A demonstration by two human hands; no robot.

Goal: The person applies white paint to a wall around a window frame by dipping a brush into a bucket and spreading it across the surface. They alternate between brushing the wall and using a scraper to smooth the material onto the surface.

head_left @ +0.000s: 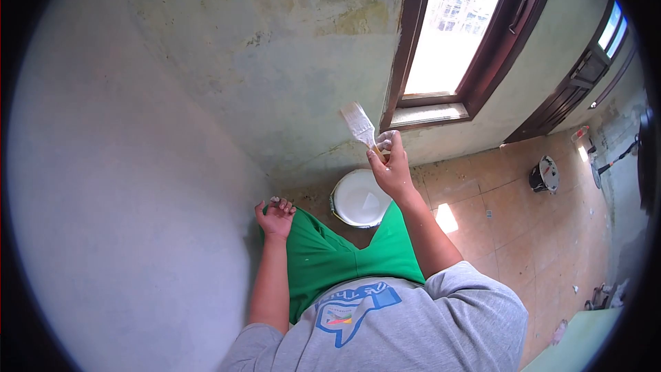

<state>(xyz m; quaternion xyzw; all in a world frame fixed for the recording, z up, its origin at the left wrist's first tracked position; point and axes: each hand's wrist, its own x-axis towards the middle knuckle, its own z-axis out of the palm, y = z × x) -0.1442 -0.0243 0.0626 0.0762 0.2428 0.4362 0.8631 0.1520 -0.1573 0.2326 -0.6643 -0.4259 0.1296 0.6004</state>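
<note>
A stained, patchy wall [275, 62] is seen beside a dark-framed window [454, 34], above a tiled floor [523, 234]. A paintbrush [359, 125] is gripped in the right hand [394, 169], raised over a bucket [359, 198] of white paint. The left hand [277, 217] is rested empty, loosely curled, on a knee [306, 238].

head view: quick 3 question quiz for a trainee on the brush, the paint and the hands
1. True or false: the right hand grips the paintbrush by its handle.
2. What colour is the paint in the bucket? A white, B green, C red.
3. Fill in: the left hand rests on a ____ in green trousers.
Key: 1 true; 2 A; 3 knee.
</note>
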